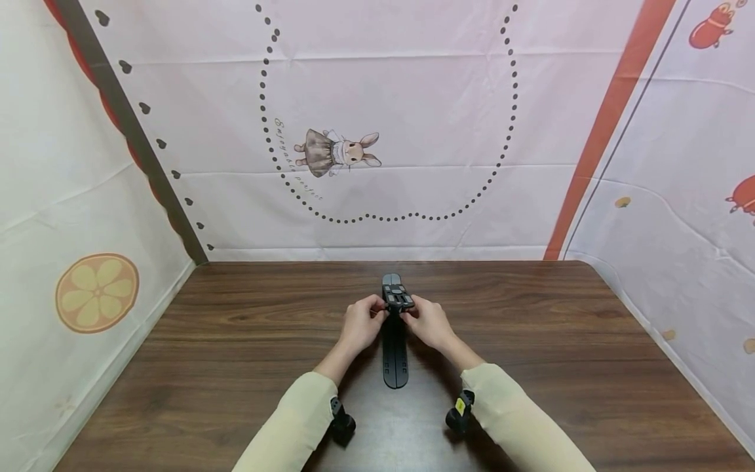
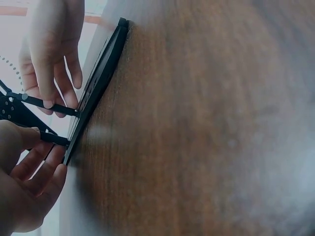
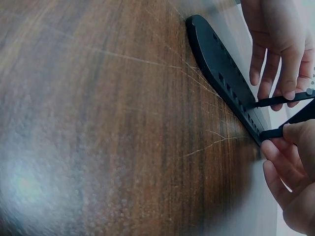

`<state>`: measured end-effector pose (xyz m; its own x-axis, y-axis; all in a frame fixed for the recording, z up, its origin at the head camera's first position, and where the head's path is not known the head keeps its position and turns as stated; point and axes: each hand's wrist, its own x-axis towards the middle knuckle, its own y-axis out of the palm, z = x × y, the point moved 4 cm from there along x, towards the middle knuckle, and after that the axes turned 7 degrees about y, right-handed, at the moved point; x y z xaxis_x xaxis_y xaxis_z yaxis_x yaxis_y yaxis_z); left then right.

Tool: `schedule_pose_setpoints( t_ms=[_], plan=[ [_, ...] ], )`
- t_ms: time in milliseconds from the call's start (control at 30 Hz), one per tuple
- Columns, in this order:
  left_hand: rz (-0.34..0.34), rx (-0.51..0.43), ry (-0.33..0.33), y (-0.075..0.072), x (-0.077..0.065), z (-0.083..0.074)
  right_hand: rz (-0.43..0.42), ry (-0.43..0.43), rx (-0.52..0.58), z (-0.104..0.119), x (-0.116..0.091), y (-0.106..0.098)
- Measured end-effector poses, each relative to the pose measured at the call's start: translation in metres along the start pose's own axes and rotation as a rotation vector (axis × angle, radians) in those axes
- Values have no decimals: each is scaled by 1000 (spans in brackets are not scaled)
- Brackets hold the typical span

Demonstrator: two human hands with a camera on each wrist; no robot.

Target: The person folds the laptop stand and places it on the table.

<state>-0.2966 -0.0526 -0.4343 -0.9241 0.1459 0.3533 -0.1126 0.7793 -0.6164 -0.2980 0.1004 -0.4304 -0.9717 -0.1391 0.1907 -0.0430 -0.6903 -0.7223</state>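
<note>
A black folding stand lies lengthwise away from me, its long rounded base on the table. Slim arms rise from the base to a dark top piece with grey pads. At the left side, my left hand pinches one slim arm between thumb and fingers. Opposite it, my right hand pinches the other arm. Both wrist views show the hands close together above the base, which touches the wood. Part of the top piece lies outside the wrist views.
The brown wooden table reaches back to a pale printed cloth wall, with cloth also on both sides. Black wrist cameras are strapped over the cream sleeves, low above the table.
</note>
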Motion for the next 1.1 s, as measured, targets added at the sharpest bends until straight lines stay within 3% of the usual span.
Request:
schedule_pose_setpoints(
  t_ms=[267,800,1100],
  plan=[
    [-21,7,18,-1,1,-2,-46,-47,-16,2,-1,-4],
    [-53,-33,-3,0,6,0,7,-12,48,4,4,-4],
    [-57,-42,-19,-2,8,-1,-5,0,35,4,5,-5]
  ],
)
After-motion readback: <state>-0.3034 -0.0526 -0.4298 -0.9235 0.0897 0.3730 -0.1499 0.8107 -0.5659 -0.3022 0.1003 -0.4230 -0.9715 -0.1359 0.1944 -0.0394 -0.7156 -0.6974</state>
